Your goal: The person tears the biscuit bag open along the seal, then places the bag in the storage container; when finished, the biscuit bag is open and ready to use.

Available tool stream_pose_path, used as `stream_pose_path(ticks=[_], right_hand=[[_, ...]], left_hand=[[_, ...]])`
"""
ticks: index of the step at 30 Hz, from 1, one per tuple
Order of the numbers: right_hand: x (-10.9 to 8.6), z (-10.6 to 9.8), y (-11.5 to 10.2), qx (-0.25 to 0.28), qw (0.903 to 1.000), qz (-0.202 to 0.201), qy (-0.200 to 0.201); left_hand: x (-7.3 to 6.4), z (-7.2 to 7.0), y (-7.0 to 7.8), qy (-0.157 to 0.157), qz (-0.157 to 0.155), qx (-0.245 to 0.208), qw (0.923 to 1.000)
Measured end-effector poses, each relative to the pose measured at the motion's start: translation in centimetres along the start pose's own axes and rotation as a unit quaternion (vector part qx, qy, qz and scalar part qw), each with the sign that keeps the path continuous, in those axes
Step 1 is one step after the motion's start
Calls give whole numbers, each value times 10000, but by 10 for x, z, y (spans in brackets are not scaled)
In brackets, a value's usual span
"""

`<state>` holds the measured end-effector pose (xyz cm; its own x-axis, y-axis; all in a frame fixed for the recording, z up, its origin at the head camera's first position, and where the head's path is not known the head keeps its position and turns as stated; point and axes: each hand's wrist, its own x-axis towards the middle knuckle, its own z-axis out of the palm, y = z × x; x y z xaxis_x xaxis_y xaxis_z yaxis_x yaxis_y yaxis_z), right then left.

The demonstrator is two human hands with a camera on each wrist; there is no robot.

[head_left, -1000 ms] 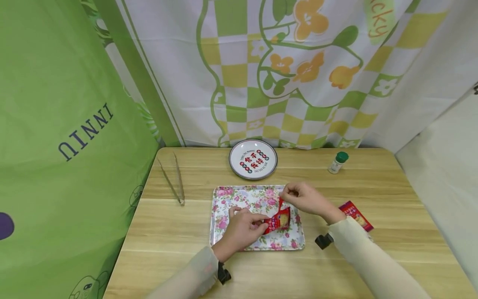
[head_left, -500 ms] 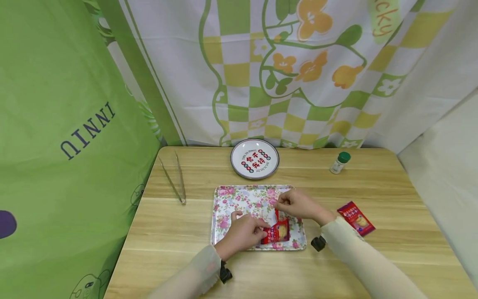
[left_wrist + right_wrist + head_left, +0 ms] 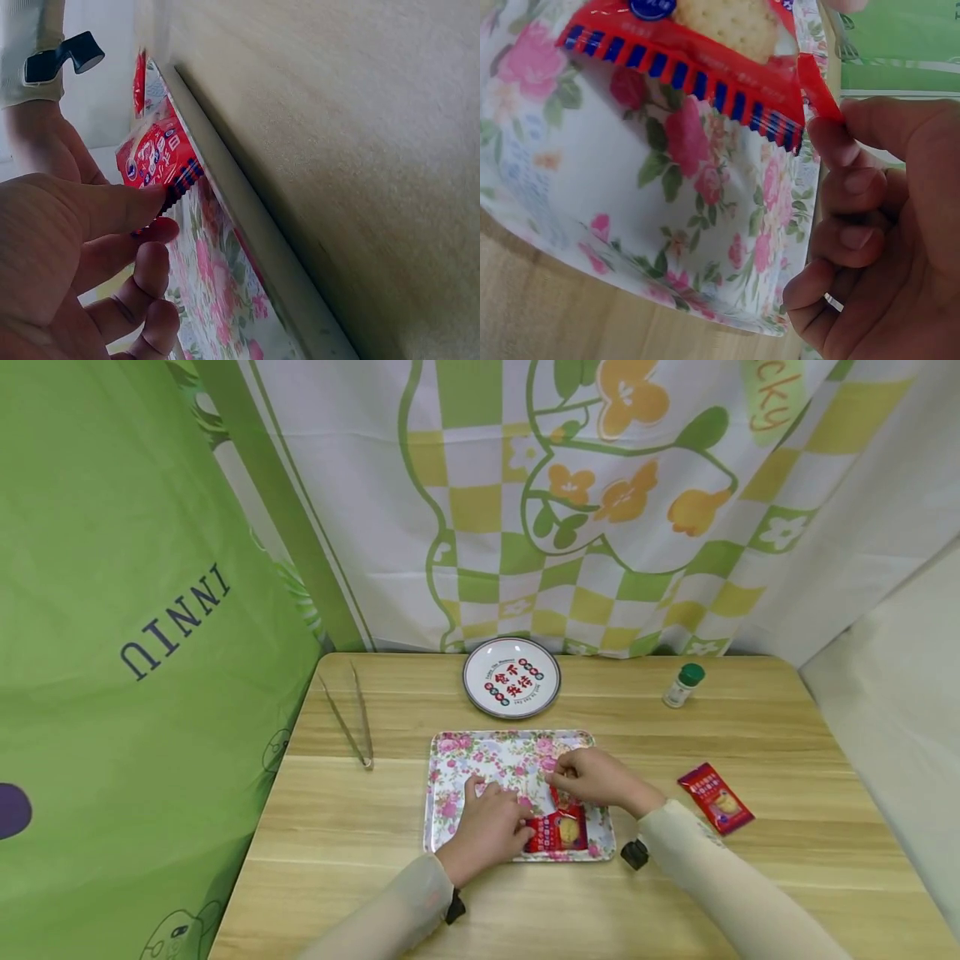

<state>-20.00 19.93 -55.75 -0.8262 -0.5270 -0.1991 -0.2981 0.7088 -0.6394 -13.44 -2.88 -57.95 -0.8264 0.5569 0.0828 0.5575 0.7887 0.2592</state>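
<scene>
A red biscuit packet [image 3: 564, 832], with a round biscuit printed on it, lies low over the flowered tray [image 3: 480, 756], near its front right corner. My left hand [image 3: 489, 827] pinches the packet's left end between thumb and forefinger, plain in the left wrist view, where the packet [image 3: 157, 154] shows its striped edge. Above the packet's upper side, my right hand [image 3: 597, 779] pinches a red strip of the wrapper [image 3: 819, 88] between thumb and forefinger. In the right wrist view that strip stands up from one corner of the packet [image 3: 697, 56].
Another red packet [image 3: 716, 798] lies on the wooden table [image 3: 300, 860] right of the tray. A round plate [image 3: 487, 657] with red writing stands behind the tray. Metal tongs [image 3: 367, 762] lie to the left, and a green-capped bottle [image 3: 682, 685] stands at the back right.
The right hand has moved left and down toward the front while pinching the strip. The packet has sunk flatter toward the tray, with the left hand staying on its left end.
</scene>
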Motion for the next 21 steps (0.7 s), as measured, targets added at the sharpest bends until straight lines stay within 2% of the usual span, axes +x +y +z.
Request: stream_pose_path(ticks=[7, 12, 16, 21], right_hand=[[0, 5, 4, -147, 9998, -63, 148], [-4, 3, 4, -33, 9998, 81, 152], [-13, -1, 7, 137, 9994, 178, 247], [-33, -6, 18, 139, 9985, 58, 525]], left_hand=[[0, 2, -2, 58, -27, 160, 9999], [2, -6, -4, 276, -78, 54, 9996], [6, -14, -6, 415, -105, -89, 9990], [17, -18, -4, 492, 55, -390, 9980]])
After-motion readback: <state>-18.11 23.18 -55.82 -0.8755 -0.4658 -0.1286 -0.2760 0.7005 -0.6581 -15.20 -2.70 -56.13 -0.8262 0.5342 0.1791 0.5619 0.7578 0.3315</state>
